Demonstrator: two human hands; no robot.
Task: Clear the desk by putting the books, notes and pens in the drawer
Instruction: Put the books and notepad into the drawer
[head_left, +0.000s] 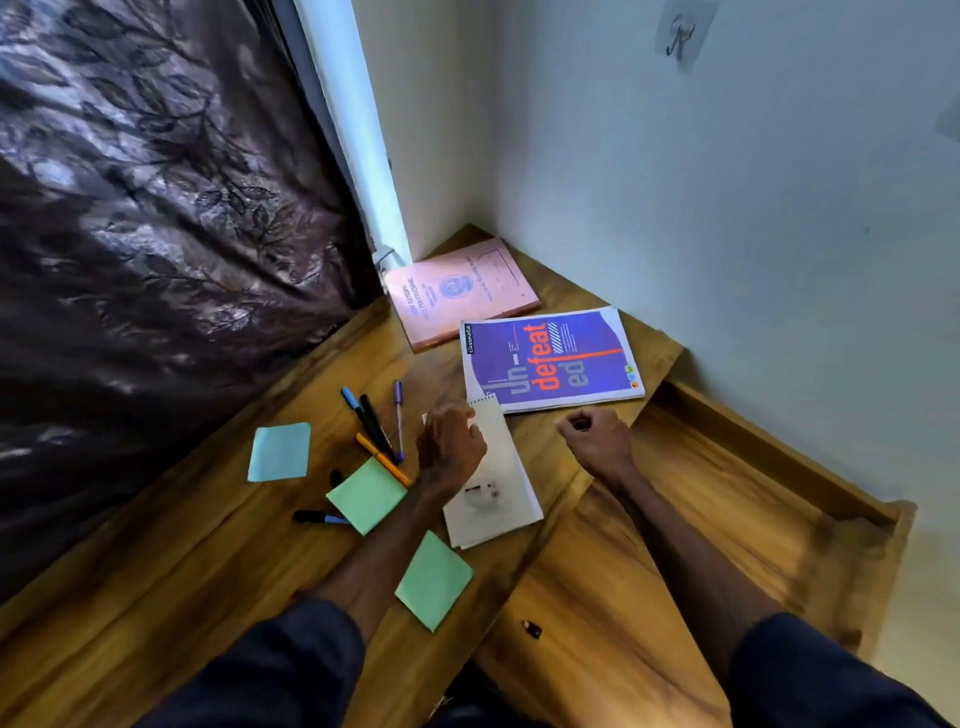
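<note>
Gripping: your left hand (451, 446) closed on the spiral notepad (491, 480).
Right hand (597, 435): curled shut, holding nothing, over the desk edge (563, 499).
Drawer (727, 467): open.

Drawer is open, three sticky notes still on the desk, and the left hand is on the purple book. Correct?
Not quite. In the head view the left hand rests on the white notepad, not the purple book, which lies untouched beyond it. The rest holds: the drawer is open, and three sticky notes remain on the desk.
</note>
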